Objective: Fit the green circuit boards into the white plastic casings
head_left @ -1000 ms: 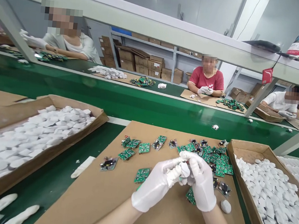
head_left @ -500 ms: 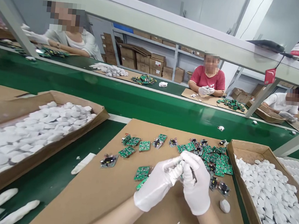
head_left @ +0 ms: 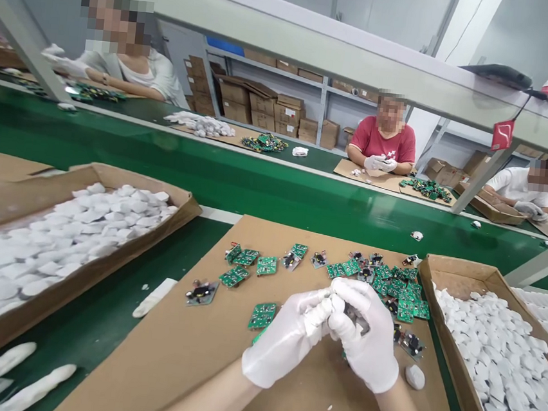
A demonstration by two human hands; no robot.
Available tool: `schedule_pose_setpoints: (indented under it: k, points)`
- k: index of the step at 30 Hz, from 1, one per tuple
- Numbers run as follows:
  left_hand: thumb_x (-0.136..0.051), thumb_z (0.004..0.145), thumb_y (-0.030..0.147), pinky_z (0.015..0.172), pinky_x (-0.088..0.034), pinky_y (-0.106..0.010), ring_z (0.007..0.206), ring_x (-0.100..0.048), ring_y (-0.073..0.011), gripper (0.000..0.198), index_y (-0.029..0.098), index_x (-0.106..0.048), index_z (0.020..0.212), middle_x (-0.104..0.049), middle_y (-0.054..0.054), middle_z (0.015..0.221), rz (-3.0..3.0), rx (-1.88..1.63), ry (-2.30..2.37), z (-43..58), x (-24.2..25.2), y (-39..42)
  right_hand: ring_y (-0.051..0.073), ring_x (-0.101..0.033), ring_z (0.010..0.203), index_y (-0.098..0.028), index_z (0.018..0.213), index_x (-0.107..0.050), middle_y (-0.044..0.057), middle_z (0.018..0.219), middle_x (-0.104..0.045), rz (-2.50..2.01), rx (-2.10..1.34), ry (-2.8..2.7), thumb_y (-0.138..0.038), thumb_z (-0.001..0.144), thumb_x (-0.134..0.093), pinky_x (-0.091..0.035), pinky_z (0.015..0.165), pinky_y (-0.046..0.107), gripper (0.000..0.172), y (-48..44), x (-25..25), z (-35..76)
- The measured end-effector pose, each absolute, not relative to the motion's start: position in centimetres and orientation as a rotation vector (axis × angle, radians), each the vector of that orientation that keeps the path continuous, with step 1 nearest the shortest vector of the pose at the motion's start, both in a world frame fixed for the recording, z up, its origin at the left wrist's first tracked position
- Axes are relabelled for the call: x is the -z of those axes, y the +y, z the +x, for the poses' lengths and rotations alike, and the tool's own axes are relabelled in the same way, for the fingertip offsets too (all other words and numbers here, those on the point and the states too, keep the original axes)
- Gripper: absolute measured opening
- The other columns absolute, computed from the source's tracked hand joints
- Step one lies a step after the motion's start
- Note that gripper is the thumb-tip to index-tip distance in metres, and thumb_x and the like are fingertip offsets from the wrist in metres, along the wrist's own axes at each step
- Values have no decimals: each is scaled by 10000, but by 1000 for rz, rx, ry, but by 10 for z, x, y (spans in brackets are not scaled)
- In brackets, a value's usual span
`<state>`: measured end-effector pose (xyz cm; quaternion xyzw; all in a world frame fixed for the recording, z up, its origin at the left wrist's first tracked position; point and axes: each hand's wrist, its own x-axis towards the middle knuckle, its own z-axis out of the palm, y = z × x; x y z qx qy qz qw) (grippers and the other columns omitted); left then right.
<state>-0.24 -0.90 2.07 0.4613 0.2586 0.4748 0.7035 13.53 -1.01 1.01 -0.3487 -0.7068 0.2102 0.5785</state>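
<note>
My left hand (head_left: 285, 332) and my right hand (head_left: 363, 333), both in white gloves, meet above the cardboard sheet (head_left: 181, 364). Closed fingers of the right hand hold a small circuit board (head_left: 356, 313); only a dark bit of it shows. The left fingers are pinched against the right ones, and what they grip is hidden. Behind the hands lies a heap of green circuit boards (head_left: 395, 285). More loose boards (head_left: 267, 266) are scattered to the left, one board (head_left: 262, 315) partly beside my left hand. A white lump of putty (head_left: 415, 377) rests right of my right wrist.
Cardboard trays of white lumps stand left (head_left: 189, 207) and right (head_left: 457, 267). A green conveyor belt (head_left: 256, 191) runs beyond, under a metal frame (head_left: 290, 42). Co-workers sit opposite, one in a red shirt (head_left: 401, 143). White gloves (head_left: 50, 384) lie at lower left.
My right hand has shifted slightly right and turned, so a dark part of the board now shows between its fingers. The left hand stays nearly in place. A white-covered piece on the belt moved right.
</note>
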Motion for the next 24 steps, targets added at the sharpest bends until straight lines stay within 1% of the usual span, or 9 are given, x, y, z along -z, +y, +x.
schedule_pose_setpoints:
  k: [4, 8, 11, 13, 15, 17, 18, 20, 24]
  points:
    - [-656, 800, 551, 603, -354, -287, 608, -468, -125, 449, 165, -506, 626, -471, 9, 667, 1045, -1028, 524, -4, -21, -9, 230, -698, 893, -324, 1273, -638, 94, 1142, -683, -765, -579, -1641, -489, 920, -562, -601, 722, 359, 397, -13, -8, 141]
    - [-699, 741, 580, 529, -322, -265, 530, -428, -92, 489, 164, -487, 594, -438, 28, 643, 983, -1040, 510, -4, -26, -8, 274, -642, 1129, -313, 1407, -506, 102, 1292, -638, -763, -470, -1687, -478, 905, -594, -567, 909, 407, 535, -13, -6, 144]
    - [-717, 724, 573, 495, -306, -260, 491, -431, -82, 469, 157, -531, 613, -479, 19, 648, 976, -1018, 497, -5, -28, -8, 288, -617, 1172, -284, 1327, -601, 106, 1293, -646, -802, -348, -1710, -408, 877, -655, -540, 959, 424, 470, -11, -7, 146]
    - [-702, 744, 562, 483, -293, -265, 439, -411, -80, 436, 156, -577, 646, -478, 26, 571, 979, -997, 465, -7, -27, -7, 277, -654, 1087, -274, 1209, -693, 102, 1221, -685, -869, -442, -1647, -429, 905, -603, -579, 858, 400, 352, -10, -9, 147]
    - [-674, 785, 529, 491, -305, -269, 409, -384, -81, 383, 149, -650, 738, -460, 37, 486, 959, -979, 452, -8, -23, -6, 226, -689, 834, -260, 1117, -739, 98, 1096, -724, -992, -633, -1500, -464, 924, -553, -580, 603, 322, 337, -9, -11, 147]
    - [-658, 821, 454, 523, -350, -274, 431, -410, -90, 332, 141, -708, 920, -529, 17, 519, 919, -968, 473, -8, -19, -3, 129, -565, 533, -235, 1117, -736, 78, 889, -729, -1092, -832, -1310, -497, 918, -546, -431, 393, 235, 380, -7, -12, 146]
    - [-656, 828, 411, 547, -378, -278, 462, -447, -97, 324, 144, -713, 1002, -586, -6, 592, 898, -972, 487, -7, -18, -1, 88, -464, 451, -223, 1146, -720, 55, 798, -706, -1115, -907, -1224, -509, 908, -558, -354, 355, 210, 406, -6, -12, 145]
    - [-658, 820, 342, 609, -436, -292, 575, -544, -132, 321, 149, -715, 1071, -665, -57, 757, 879, -989, 505, -5, -17, 2, 49, -340, 418, -216, 1226, -668, 19, 742, -658, -1106, -1007, -1128, -518, 896, -573, -289, 355, 190, 458, -3, -11, 143]
    - [-699, 746, 256, 797, -500, -330, 873, -638, -225, 245, 163, -753, 966, -724, -98, 900, 940, -1041, 564, 1, -19, 9, 48, -356, 473, -232, 1292, -608, 22, 887, -639, -1071, -1080, -1116, -514, 892, -577, -297, 389, 190, 491, 5, -9, 143]
